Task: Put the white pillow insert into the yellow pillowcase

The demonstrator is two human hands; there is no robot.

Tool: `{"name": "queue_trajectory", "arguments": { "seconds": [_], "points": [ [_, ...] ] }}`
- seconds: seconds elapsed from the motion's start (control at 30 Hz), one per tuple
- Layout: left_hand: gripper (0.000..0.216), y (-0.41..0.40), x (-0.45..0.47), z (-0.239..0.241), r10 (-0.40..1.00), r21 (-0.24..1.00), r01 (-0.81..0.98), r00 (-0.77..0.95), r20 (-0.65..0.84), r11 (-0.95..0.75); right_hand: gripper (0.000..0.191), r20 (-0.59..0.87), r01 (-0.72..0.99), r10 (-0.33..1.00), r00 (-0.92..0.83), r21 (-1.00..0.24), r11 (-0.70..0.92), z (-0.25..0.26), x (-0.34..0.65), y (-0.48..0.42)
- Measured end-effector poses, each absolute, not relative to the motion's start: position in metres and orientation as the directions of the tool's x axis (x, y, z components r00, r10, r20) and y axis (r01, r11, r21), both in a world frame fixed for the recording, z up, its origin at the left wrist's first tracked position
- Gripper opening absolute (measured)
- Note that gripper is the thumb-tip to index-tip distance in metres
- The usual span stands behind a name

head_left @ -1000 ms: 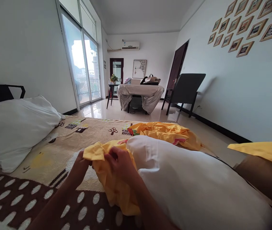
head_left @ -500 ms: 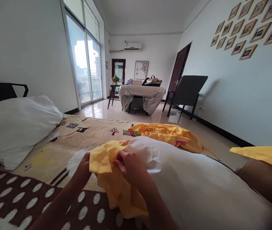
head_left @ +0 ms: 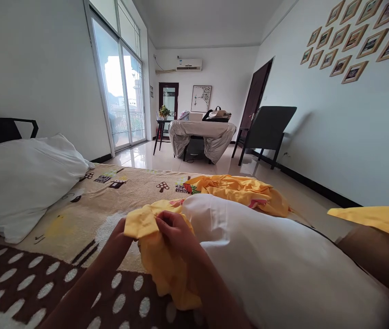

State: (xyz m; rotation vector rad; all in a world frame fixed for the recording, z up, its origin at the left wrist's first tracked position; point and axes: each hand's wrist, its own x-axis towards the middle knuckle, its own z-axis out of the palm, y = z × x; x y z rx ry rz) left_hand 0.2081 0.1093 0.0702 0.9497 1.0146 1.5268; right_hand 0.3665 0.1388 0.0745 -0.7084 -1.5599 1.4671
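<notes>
A yellow pillowcase [head_left: 167, 269] hangs bunched up in front of me, its folded hem at the top. My left hand [head_left: 120, 230] grips the hem at its left end, with the fingers mostly hidden behind the cloth. My right hand [head_left: 175, 230] pinches the same hem a little further right, thumb and fingers closed on it. Right beside the cloth lies a plump white pillow [head_left: 276, 256], stretching toward the lower right. Beyond it, more crumpled yellow fabric [head_left: 235, 189] with pink and red prints rests on the bed.
A beige patterned blanket [head_left: 139, 187] and a brown dotted one [head_left: 19, 274] cover the bed. Another white pillow [head_left: 26, 178] lies at the left. Part of a leg [head_left: 375, 256] and a yellow edge [head_left: 369, 214] show at right. A covered table [head_left: 201, 130] and dark chair [head_left: 266, 130] stand beyond.
Both hands have shifted slightly left with the pillowcase hem. My right hand has moved along the hem toward my left, and the hanging cloth has drawn in a little.
</notes>
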Motion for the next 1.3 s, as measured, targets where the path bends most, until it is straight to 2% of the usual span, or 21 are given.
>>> {"name": "queue_trajectory", "arguments": {
  "seconds": [0.07, 0.17, 0.23, 0.3, 0.37, 0.43, 0.47, 0.53, 0.63, 0.7, 0.87, 1.07, 1.2, 1.3],
  "points": [
    [0.021, 0.108, 0.208, 0.079, 0.992, 0.965, -0.232, -0.028, 0.123, -0.126, 0.04, 0.155, -0.264, 0.888, -0.433, -0.964, 0.039, 0.072, 0.366, 0.141],
    [0.016, 0.11, 0.198, 0.083, 0.993, 0.987, -0.13, 0.054, 0.105, -0.097, 0.043, 0.116, -0.479, 0.922, -0.37, -0.874, -0.083, 0.069, 0.366, 0.148],
    [0.022, 0.116, 0.185, 0.082, 0.986, 0.995, 0.072, 0.156, 0.058, -0.07, 0.044, 0.094, -0.572, 0.936, -0.34, -0.811, -0.126, 0.067, 0.368, 0.153],
    [0.023, 0.123, 0.171, 0.082, 0.98, 0.924, 0.366, 0.197, 0.038, -0.109, 0.045, 0.086, -0.597, 0.944, -0.32, -0.792, -0.13, 0.067, 0.37, 0.156],
    [0.021, 0.126, 0.16, 0.086, 0.985, 0.796, 0.589, 0.003, 0.173, -0.141, 0.043, 0.102, -0.576, 0.949, -0.299, -0.812, -0.094, 0.067, 0.372, 0.157],
    [0.027, 0.12, 0.155, 0.095, 0.858, 0.721, 0.676, -0.268, 0.437, -0.156, 0.04, 0.131, -0.514, 0.948, -0.292, -0.857, -0.04, 0.067, 0.371, 0.155],
    [0.03, 0.113, 0.156, 0.1, 0.778, 0.701, 0.688, -0.33, 0.535, -0.19, 0.039, 0.147, -0.468, 0.944, -0.296, -0.884, -0.009, 0.067, 0.37, 0.154],
    [0.031, 0.097, 0.163, 0.109, 0.738, 0.665, 0.677, -0.266, 0.62, -0.315, 0.037, 0.176, -0.365, 0.931, -0.32, -0.93, 0.05, 0.067, 0.366, 0.15],
    [0.031, 0.078, 0.183, 0.112, 0.864, 0.619, 0.686, 0.027, 0.503, -0.382, 0.032, 0.226, -0.228, 0.909, -0.351, -0.962, 0.151, 0.068, 0.359, 0.143],
    [0.036, 0.076, 0.194, 0.108, 0.922, 0.578, 0.752, 0.103, 0.373, -0.318, 0.028, 0.268, -0.166, 0.89, -0.369, -0.961, 0.221, 0.068, 0.355, 0.139],
    [0.039, 0.097, 0.199, 0.096, 0.978, 0.547, 0.824, 0.039, 0.205, -0.147, 0.02, 0.322, -0.097, 0.864, -0.388, -0.946, 0.309, 0.069, 0.353, 0.134],
    [0.042, 0.104, 0.19, 0.095, 0.961, 0.602, 0.756, 0.137, 0.239, -0.257, 0.016, 0.368, -0.067, 0.839, -0.401, -0.925, 0.374, 0.068, 0.352, 0.134],
    [0.042, 0.101, 0.181, 0.098, 0.966, 0.603, 0.759, 0.143, 0.214, -0.246, 0.017, 0.354, -0.019, 0.845, -0.401, -0.925, 0.378, 0.07, 0.351, 0.132],
    [0.041, 0.097, 0.178, 0.101, 0.972, 0.563, 0.803, 0.081, 0.22, -0.194, 0.016, 0.369, 0.025, 0.838, -0.402, -0.911, 0.413, 0.07, 0.348, 0.129]
  ]
}}
